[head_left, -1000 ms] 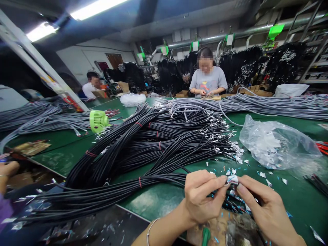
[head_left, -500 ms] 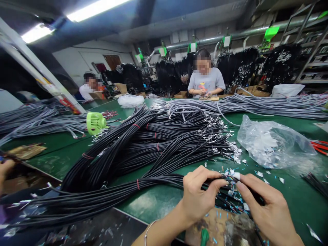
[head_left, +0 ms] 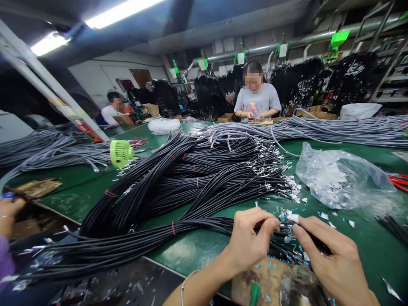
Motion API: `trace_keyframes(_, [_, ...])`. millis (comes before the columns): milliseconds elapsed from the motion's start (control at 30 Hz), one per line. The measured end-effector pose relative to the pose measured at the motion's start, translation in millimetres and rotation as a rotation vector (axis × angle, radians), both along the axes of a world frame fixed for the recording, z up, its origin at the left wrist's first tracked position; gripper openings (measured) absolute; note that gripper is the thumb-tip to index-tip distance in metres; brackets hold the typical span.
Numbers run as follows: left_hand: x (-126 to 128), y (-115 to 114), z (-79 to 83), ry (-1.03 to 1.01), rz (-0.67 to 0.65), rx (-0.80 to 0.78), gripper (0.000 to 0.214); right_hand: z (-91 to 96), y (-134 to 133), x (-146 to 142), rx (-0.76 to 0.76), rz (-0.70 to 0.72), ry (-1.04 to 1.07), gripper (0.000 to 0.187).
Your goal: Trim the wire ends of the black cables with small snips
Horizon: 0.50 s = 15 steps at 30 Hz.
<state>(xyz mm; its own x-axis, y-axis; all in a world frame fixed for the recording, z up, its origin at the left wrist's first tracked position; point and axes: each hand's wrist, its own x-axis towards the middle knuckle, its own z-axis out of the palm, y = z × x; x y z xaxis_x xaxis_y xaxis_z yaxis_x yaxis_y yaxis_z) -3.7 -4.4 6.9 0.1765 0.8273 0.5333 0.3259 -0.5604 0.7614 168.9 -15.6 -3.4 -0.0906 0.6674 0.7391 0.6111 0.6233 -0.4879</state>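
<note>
My left hand (head_left: 250,240) pinches the end of a black cable between thumb and fingers, and thin coloured wires (head_left: 281,212) fan out just past the fingertips. Close on its right, my right hand (head_left: 334,250) is closed around a slim dark object with a white band (head_left: 292,218) at its front; its kind is mostly hidden by the fingers. Under both hands lie more black cable ends (head_left: 288,250) with stripped wires. A bundle of black cables (head_left: 146,238), tied with a red band, runs leftward from my left hand.
Tied black cables (head_left: 204,182) pile up mid-table, with grey cables (head_left: 338,129) behind. A clear plastic bag (head_left: 341,178) of scraps stands right; a green fan (head_left: 121,153) stands left. A worn board (head_left: 245,280) lies below my hands. Co-workers sit across (head_left: 256,97) and left (head_left: 8,212).
My left fingertips have drawn slightly apart from the right hand's, so the coloured wires show more. The right hand keeps its grip. At the left edge, a co-worker's hand shows more.
</note>
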Motion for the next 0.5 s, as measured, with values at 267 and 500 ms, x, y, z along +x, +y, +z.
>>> trace_keyframes(267, [1.7, -0.4, 0.9, -0.057, 0.055, 0.035, 0.022, 1.1, -0.3, 2.4, -0.055, 0.021, -0.020, 0.014])
trace_keyframes(500, [1.3, -0.5, 0.7, -0.065, 0.061, 0.080, 0.017, 1.1, -0.4, 1.5, -0.073, 0.034, -0.009, 0.012])
